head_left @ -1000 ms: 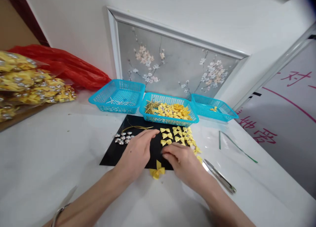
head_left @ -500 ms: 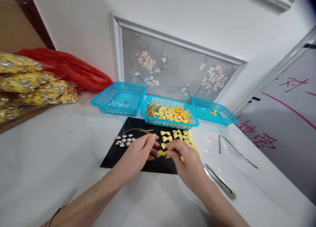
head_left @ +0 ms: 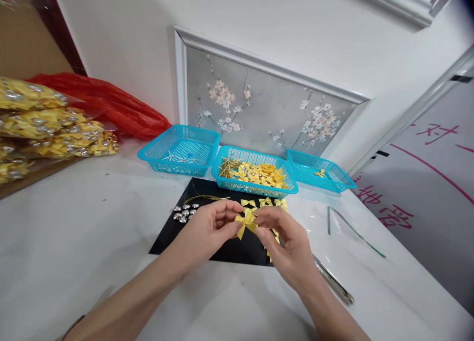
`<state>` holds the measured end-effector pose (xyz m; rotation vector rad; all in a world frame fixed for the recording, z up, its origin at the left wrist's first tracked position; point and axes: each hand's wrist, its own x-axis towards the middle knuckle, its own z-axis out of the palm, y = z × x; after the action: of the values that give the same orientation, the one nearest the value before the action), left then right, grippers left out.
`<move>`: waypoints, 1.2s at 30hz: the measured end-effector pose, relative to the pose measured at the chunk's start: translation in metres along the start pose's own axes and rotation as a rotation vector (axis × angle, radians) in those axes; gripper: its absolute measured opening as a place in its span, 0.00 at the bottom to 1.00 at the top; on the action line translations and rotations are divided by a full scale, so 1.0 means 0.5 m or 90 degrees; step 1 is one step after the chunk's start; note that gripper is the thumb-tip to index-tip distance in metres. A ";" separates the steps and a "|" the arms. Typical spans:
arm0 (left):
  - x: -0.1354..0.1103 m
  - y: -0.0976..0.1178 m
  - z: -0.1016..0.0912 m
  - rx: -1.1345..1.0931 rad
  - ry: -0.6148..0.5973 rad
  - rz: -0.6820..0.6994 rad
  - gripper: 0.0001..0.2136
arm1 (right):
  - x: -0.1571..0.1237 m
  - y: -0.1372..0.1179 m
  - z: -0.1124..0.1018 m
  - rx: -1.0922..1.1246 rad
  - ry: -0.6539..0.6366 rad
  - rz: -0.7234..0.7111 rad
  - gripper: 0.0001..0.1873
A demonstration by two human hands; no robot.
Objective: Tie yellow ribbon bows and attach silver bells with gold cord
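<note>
- White tabletop (head_left: pixel 207 301): carries the black mat (head_left: pixel 237 252), taken as landmark.
- Framed blossom picture (head_left: pixel 259 99): upright, behind the mat.
- Red plastic bag (head_left: pixel 111 104): behind and left of the mat.
- Bagged yellow bows (head_left: pixel 40 121): stacked, well left of the mat.
- Three blue baskets: left basket (head_left: pixel 174 167), behind the mat's left part, white strips inside; middle basket (head_left: pixel 255 188), at the mat's rear edge, gold ties and yellow bows inside; right basket (head_left: pixel 318 183), behind and right of the mat, one small bow visible.
- Left hand (head_left: pixel 209 230): over the mat; grip nearly closed, thumb and fingers pinching one side of the yellow ribbon bow (head_left: pixel 246 223).
- Right hand (head_left: pixel 287 237): over the mat's right part; grip likewise narrowed, fingertips at the bow's other side.
- Metal tool (head_left: pixel 335 281): right of the mat, partly hidden by the right arm.
- Green strip (head_left: pixel 329 221): bent, farther right of the mat.
- Gold wires (head_left: pixel 211 197): on the mat, rear left.
- Laid-out bows (head_left: pixel 248 202): mat's right part, partly hidden.
- Silver beads (head_left: pixel 183 220): clustered, mat's left part.
</note>
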<state>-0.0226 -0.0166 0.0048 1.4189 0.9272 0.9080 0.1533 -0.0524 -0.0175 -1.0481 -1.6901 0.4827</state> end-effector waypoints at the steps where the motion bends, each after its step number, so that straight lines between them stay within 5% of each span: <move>1: 0.000 0.000 0.001 0.029 -0.005 0.026 0.10 | 0.000 0.002 0.000 0.030 0.001 0.033 0.10; 7: -0.005 0.000 0.006 0.140 -0.075 0.099 0.08 | 0.005 0.011 -0.002 0.036 -0.039 0.086 0.05; 18: -0.005 -0.009 0.006 0.380 -0.069 0.128 0.05 | 0.013 0.001 -0.011 -0.055 -0.104 0.134 0.07; 25: -0.005 -0.016 0.006 0.426 -0.065 0.153 0.08 | 0.012 0.006 -0.010 -0.135 -0.159 0.050 0.09; 36: 0.002 -0.023 0.008 0.340 -0.038 0.084 0.06 | 0.004 0.008 0.002 -0.099 -0.144 0.149 0.08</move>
<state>-0.0191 -0.0168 -0.0071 1.9689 1.0899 0.7363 0.1537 -0.0486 -0.0198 -1.3566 -1.8341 0.6479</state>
